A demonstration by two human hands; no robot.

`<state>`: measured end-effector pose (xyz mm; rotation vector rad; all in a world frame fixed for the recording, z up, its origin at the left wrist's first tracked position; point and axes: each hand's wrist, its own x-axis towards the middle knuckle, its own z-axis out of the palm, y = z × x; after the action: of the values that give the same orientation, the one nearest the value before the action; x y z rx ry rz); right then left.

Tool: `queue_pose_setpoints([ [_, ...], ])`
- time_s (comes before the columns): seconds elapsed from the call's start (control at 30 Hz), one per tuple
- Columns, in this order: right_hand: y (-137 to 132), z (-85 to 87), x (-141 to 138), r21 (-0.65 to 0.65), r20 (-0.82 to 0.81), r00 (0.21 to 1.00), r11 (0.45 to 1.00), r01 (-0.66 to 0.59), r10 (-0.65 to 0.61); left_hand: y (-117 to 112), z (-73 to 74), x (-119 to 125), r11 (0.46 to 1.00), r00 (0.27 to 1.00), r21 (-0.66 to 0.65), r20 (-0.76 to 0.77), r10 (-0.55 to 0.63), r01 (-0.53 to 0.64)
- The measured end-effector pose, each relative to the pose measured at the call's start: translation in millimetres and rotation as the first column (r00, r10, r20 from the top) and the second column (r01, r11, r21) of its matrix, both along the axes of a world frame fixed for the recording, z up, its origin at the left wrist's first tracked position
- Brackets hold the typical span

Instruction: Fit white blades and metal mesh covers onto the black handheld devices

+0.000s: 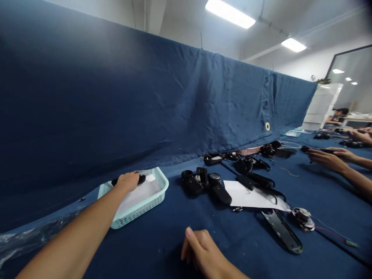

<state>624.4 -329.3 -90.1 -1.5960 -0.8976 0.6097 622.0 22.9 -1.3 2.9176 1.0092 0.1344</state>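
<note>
My left hand (127, 181) reaches far out into a pale green plastic basket (157, 199) lined with white paper, and its fingers curl over a flat black part (141, 179) at the basket's back edge. My right hand (200, 248) rests on the blue table cloth near the front edge, fingers curled under with the thumb up; nothing shows in it. A cluster of black plastic parts (205, 182) lies to the right of the basket, beside a white sheet of paper (250, 195).
A tall blue cloth screen (145, 100) runs along the back of the table. A long black housing (283, 230), a small speaker with wires (302, 219) and more black parts (250, 164) lie at the right. Another person's hands (328, 159) work at the far right. Clear plastic film (31, 236) lies at the left.
</note>
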Motion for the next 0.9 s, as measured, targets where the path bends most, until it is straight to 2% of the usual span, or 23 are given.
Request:
queue_pose_setpoints([
  [0.17, 1, 0.6, 1, 0.018, -0.02, 1.0, 1.0, 0.004, -0.004, -14, 4.7, -5, 0.998, 0.995, -0.005, -0.078, 0.066, -0.067],
  [0.27, 0, 0.4, 2, 0.035, -0.045, 0.999, 0.999, -0.018, 0.019, -31, 15.4, -7, 0.996, 0.995, -0.035, -0.05, 0.083, -0.085],
  [0.33, -1, -0.4, 3, 0.046, -0.067, 0.997, 0.998, -0.032, 0.035, -44, 31.8, -10, 0.995, 0.997, -0.068, 0.003, 0.072, -0.072],
  [0.43, -1, -1.7, 6, 0.074, -0.113, 0.993, 0.997, -0.035, 0.044, -72, 66.3, -26, 0.99, 0.991, -0.141, 0.131, 0.014, 0.005],
  [0.5, -2, -1.4, 9, 0.101, -0.16, 0.986, 0.994, -0.035, 0.051, -98, 85.3, -47, 0.971, 0.969, -0.212, 0.242, -0.058, 0.111],
  [0.57, -4, 0.9, 11, 0.13, -0.235, 0.969, 0.991, -0.046, 0.075, -133, 92.3, -73, 0.926, 0.934, -0.293, 0.332, -0.135, 0.238],
  [0.6, -5, 2.9, 12, 0.145, -0.283, 0.954, 0.988, -0.06, 0.099, -153, 90.4, -87, 0.881, 0.908, -0.356, 0.383, -0.168, 0.313],
  [0.63, -8, 5.6, 13, 0.16, -0.333, 0.933, 0.984, -0.084, 0.134, -172, 85.5, -100, 0.719, 0.85, -0.524, 0.496, -0.178, 0.457],
  [0.67, -10, 8.8, 12, 0.172, -0.376, 0.909, 0.978, -0.119, 0.177, -192, 78.2, -112, 0.538, 0.813, -0.643, 0.563, -0.149, 0.544],
  [0.7, -14, 12.4, 12, 0.187, -0.426, 0.874, 0.968, -0.169, 0.235, -210, 69.5, -121, 0.392, 0.803, -0.714, 0.583, -0.127, 0.58],
  [0.73, -18, 16.0, 10, 0.21, -0.485, 0.822, 0.952, -0.223, 0.3, -227, 60.4, -128, 0.3, 0.804, -0.75, 0.582, -0.124, 0.589],
  [0.77, -22, 19.5, 9, 0.239, -0.544, 0.759, 0.934, -0.267, 0.356, -241, 51.5, -134, 0.265, 0.808, -0.764, 0.567, -0.159, 0.588],
  [0.8, -25, 22.4, 9, 0.271, -0.595, 0.698, 0.918, -0.291, 0.397, -252, 43.3, -137, 0.261, 0.801, -0.757, 0.57, -0.183, 0.599],
  [0.87, -31, 26.3, 9, 0.324, -0.659, 0.624, 0.907, -0.269, 0.42, -268, 28.7, -141, 0.295, 0.782, -0.725, 0.598, -0.177, 0.622],
  [0.9, -33, 27.2, 10, 0.341, -0.667, 0.628, 0.914, -0.222, 0.401, -273, 21.7, -141, 0.316, 0.767, -0.706, 0.625, -0.142, 0.634],
])
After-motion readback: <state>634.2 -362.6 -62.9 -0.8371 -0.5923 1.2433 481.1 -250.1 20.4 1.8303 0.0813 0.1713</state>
